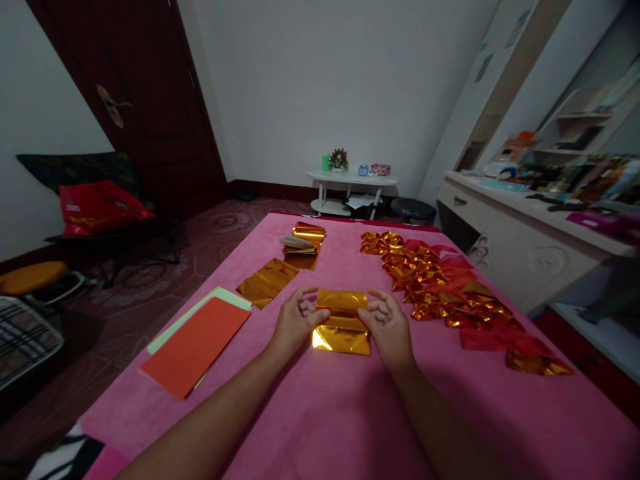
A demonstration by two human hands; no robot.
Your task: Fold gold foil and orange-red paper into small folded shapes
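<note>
A sheet of shiny gold foil paper is held level between my two hands, just above the pink cloth, with creases running across its middle. My left hand pinches its left edge, thumb on top. At the right edge, my right hand grips it the same way, fingers curled. Beyond my left hand lies a flat gold foil sheet, and behind that a stack of gold foil paper. Many crumpled gold foil pieces with red parts spread in rows to the right.
Orange paper sheets lie over pale green paper at the left edge of the pink-covered table. Past the far edge stands a white side table. A cluttered dresser is at right, a chair with a red bag at left.
</note>
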